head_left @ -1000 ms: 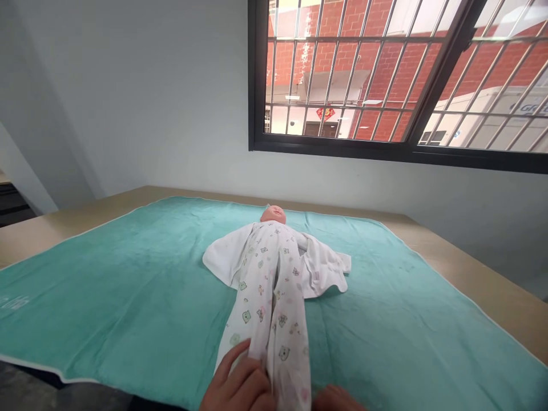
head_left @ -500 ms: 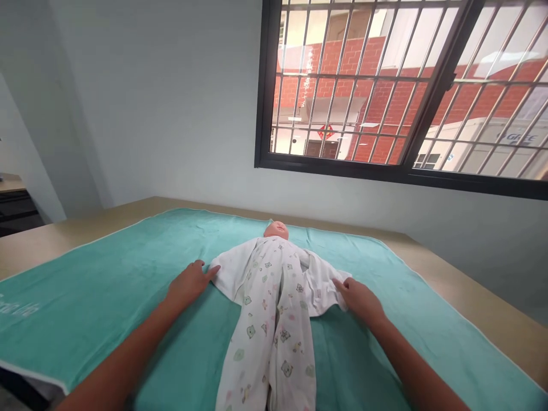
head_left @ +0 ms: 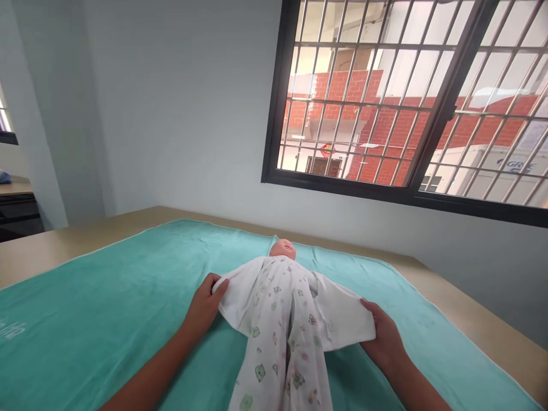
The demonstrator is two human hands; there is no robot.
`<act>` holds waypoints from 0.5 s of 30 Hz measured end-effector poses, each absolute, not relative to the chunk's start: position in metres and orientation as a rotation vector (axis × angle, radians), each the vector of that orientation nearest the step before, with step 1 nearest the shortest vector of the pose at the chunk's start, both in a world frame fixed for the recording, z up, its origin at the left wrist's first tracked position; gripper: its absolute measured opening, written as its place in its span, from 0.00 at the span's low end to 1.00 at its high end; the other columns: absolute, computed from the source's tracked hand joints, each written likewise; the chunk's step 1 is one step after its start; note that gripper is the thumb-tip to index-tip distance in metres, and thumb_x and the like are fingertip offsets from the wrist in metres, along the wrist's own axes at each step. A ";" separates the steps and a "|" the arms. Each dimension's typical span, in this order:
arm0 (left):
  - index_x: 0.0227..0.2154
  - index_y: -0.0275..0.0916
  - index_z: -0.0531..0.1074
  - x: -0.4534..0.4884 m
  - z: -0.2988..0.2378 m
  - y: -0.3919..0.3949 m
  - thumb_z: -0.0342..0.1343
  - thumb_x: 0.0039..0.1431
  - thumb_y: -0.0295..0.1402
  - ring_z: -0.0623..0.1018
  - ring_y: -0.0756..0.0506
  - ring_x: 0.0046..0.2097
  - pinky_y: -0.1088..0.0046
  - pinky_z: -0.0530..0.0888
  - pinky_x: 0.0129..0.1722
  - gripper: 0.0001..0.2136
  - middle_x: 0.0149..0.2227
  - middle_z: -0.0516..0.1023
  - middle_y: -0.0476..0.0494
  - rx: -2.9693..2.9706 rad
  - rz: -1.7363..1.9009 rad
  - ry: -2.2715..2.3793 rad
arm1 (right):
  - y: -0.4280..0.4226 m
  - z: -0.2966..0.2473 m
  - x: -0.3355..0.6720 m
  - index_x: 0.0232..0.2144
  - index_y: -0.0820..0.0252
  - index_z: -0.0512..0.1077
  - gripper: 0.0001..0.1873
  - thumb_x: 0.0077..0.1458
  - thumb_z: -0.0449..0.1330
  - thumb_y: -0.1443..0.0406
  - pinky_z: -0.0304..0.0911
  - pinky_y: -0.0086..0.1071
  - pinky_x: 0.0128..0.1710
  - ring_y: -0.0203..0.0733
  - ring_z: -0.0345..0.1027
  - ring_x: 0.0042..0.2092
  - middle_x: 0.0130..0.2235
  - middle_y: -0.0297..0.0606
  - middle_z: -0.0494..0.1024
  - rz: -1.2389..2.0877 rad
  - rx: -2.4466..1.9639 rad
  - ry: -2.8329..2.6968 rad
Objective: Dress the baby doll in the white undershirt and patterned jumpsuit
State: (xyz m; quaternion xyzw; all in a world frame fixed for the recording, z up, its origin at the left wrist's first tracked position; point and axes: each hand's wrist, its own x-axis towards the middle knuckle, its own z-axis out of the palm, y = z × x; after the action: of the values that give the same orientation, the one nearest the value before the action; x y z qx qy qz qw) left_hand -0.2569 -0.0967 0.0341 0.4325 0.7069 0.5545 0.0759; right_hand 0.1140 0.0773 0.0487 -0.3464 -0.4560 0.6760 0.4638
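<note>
A baby doll [head_left: 283, 249] lies on a green blanket [head_left: 141, 274] with its head toward the wall. Over its body is spread a white shirt [head_left: 342, 314], and on top of that lie white baby trousers [head_left: 295, 354] printed with small animals, their legs toward me. My left hand [head_left: 209, 299] pinches the left sleeve at its outer end. At the other side, my right hand [head_left: 383, 334] grips the right sleeve, pulled out straight and slightly raised. The doll's arms and legs are hidden under the cloth.
The blanket covers most of a pale wooden table [head_left: 466, 297]. Behind it rises a grey wall [head_left: 184, 125] with a barred, dark-framed window [head_left: 363, 103] on the right. Another table [head_left: 17, 188] stands at the far left.
The right sleeve, crumpled before, is now drawn out flat to the right with my right hand. My left hand has closed on the left sleeve's end. The camera view has tilted up.
</note>
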 end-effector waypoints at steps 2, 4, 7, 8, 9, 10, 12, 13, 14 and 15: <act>0.32 0.42 0.67 -0.249 0.039 -0.099 0.46 0.61 0.48 0.73 0.45 0.37 0.72 0.69 0.36 0.15 0.35 0.75 0.49 1.345 1.711 1.968 | 0.076 0.068 0.098 0.34 0.57 0.72 0.12 0.47 0.64 0.59 0.67 0.34 0.26 0.44 0.70 0.29 0.28 0.36 0.76 1.599 -0.763 -1.138; 0.34 0.41 0.67 -0.243 0.041 -0.102 0.47 0.62 0.45 0.73 0.43 0.45 0.70 0.69 0.44 0.13 0.45 0.75 0.46 1.428 1.725 1.832 | 0.077 0.091 0.073 0.32 0.56 0.71 0.10 0.48 0.64 0.58 0.66 0.33 0.26 0.42 0.69 0.29 0.28 0.34 0.75 1.570 -0.692 -1.186; 0.32 0.41 0.66 -0.238 0.039 -0.105 0.47 0.62 0.43 0.72 0.41 0.51 0.66 0.67 0.50 0.12 0.53 0.73 0.43 1.508 1.668 1.754 | 0.070 0.116 0.028 0.28 0.56 0.67 0.08 0.50 0.60 0.59 0.64 0.32 0.26 0.39 0.67 0.27 0.27 0.31 0.73 1.570 -0.638 -1.431; 0.31 0.41 0.65 -0.237 0.037 -0.106 0.47 0.63 0.43 0.72 0.41 0.51 0.66 0.67 0.50 0.12 0.54 0.72 0.42 1.521 1.633 1.750 | 0.064 0.119 0.013 0.27 0.56 0.67 0.07 0.50 0.59 0.60 0.65 0.33 0.29 0.40 0.69 0.29 0.29 0.32 0.75 1.501 -0.663 -1.586; 0.31 0.41 0.65 -0.237 0.036 -0.106 0.47 0.63 0.43 0.71 0.41 0.52 0.65 0.67 0.51 0.12 0.55 0.72 0.42 1.529 1.604 1.745 | 0.055 0.119 0.000 0.27 0.57 0.66 0.06 0.50 0.58 0.61 0.67 0.36 0.35 0.44 0.71 0.34 0.33 0.34 0.77 1.381 -0.681 -1.759; 0.30 0.41 0.64 -0.237 0.035 -0.107 0.47 0.63 0.43 0.71 0.40 0.52 0.64 0.66 0.51 0.12 0.56 0.71 0.41 1.534 1.585 1.740 | 0.044 0.116 -0.010 0.26 0.57 0.67 0.04 0.49 0.58 0.63 0.67 0.41 0.42 0.48 0.72 0.42 0.39 0.37 0.78 1.225 -0.703 -1.950; 0.29 0.41 0.62 -0.238 0.034 -0.108 0.47 0.63 0.42 0.70 0.40 0.54 0.64 0.66 0.52 0.12 0.57 0.70 0.41 1.537 1.579 1.716 | 0.020 0.102 -0.024 0.30 0.57 0.69 0.03 0.49 0.57 0.68 0.57 0.49 0.57 0.53 0.61 0.59 0.52 0.42 0.75 0.830 -0.663 -2.268; 0.28 0.41 0.61 -0.238 0.035 -0.108 0.47 0.63 0.42 0.70 0.40 0.54 0.64 0.66 0.52 0.12 0.57 0.71 0.41 1.542 1.583 1.704 | 0.008 0.093 -0.028 0.33 0.57 0.71 0.07 0.49 0.56 0.70 0.50 0.51 0.62 0.53 0.54 0.64 0.57 0.43 0.71 0.621 -0.625 -2.363; 0.27 0.41 0.61 -0.238 0.036 -0.108 0.48 0.62 0.42 0.71 0.40 0.54 0.65 0.67 0.51 0.12 0.57 0.71 0.41 1.551 1.582 1.697 | -0.003 0.084 -0.030 0.36 0.58 0.71 0.10 0.51 0.54 0.71 0.45 0.52 0.64 0.52 0.51 0.66 0.60 0.43 0.68 0.442 -0.592 -2.408; 0.27 0.41 0.61 -0.238 0.037 -0.109 0.49 0.62 0.42 0.71 0.40 0.53 0.65 0.67 0.51 0.12 0.56 0.72 0.41 1.565 1.575 1.698 | -0.011 0.075 -0.030 0.39 0.58 0.72 0.13 0.53 0.52 0.73 0.43 0.53 0.65 0.50 0.49 0.66 0.61 0.43 0.66 0.310 -0.570 -2.424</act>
State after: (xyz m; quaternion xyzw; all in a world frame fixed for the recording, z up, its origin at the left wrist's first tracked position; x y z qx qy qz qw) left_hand -0.2380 -0.1085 0.0372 0.5515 0.5983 0.5551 0.1723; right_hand -0.0304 -0.0110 0.0752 -0.2157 -0.9181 0.1174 0.3110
